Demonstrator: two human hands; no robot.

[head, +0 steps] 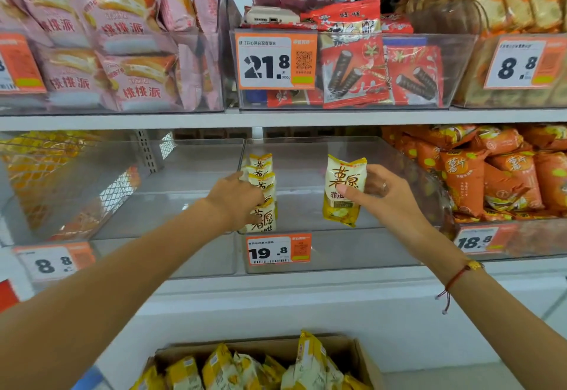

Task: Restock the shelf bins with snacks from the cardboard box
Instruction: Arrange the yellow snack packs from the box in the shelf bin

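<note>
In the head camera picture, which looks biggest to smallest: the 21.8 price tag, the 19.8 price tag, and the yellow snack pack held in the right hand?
1. 21.8 price tag, largest.
2. and 3. Yellow snack pack in the right hand and 19.8 price tag: one tall, one wide, similar area, so I won't rank them.

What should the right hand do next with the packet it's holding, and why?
Probably carry the yellow packet left and stand it against the row that the left hand steadies. The right hand holds it upright over bare bin floor.
</note>
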